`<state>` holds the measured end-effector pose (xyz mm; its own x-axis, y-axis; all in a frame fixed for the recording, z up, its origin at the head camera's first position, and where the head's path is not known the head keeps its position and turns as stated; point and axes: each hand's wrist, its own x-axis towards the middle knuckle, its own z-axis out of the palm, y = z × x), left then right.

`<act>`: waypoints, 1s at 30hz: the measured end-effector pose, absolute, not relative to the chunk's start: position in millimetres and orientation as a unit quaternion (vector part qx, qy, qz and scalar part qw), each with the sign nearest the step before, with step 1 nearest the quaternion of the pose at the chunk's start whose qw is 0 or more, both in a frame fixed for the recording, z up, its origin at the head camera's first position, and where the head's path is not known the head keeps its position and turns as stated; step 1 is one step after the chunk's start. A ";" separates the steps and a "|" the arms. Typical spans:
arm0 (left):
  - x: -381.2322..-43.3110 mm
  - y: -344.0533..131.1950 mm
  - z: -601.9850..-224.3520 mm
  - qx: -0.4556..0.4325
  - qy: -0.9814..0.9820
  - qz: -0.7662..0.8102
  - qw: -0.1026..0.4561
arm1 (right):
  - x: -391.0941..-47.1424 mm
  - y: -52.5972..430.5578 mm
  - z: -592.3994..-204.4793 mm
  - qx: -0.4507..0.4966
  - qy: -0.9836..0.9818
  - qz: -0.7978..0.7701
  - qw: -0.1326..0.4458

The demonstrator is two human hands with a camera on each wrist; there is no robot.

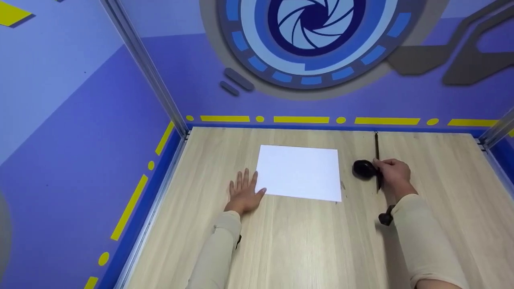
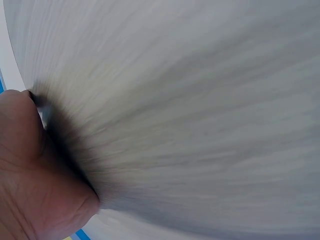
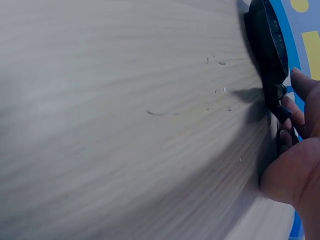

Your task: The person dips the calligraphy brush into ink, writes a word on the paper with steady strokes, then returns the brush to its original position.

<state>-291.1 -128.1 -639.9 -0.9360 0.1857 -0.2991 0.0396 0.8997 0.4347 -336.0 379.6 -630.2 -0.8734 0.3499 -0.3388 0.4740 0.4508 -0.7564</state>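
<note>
A white sheet of paper lies flat on the wooden tabletop. At its left edge my left hand rests palm down, fingers spread, the thumb by the paper's near left corner. To the right of the paper, my right hand pinches a black object with a rounded head and a thin straight bar. Its exact kind cannot be told. In the right wrist view, the head narrows to a small joint, with fingers around the part below. The left wrist view shows only the hand's base.
The wooden tabletop meets a blue-purple printed wall at the back and another at the left. Metal rails line the corners. Small dark marks show on the wood beside the paper.
</note>
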 end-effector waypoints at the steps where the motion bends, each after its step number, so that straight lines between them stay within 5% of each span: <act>1: -291.3 -128.2 -640.2 0.057 0.960 0.211 0.174 | -335.9 379.1 -630.3 0.242 0.852 -0.461 0.066; 30: -288.5 -126.4 -635.1 0.054 0.960 0.221 0.164 | -336.3 381.1 -626.3 0.270 0.812 -0.514 0.061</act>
<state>-288.5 -126.4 -635.1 -0.9400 0.1763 -0.2919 0.0311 0.8967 0.4415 -336.3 381.1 -626.3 -0.8471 0.3753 -0.3762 0.5006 0.3261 -0.8019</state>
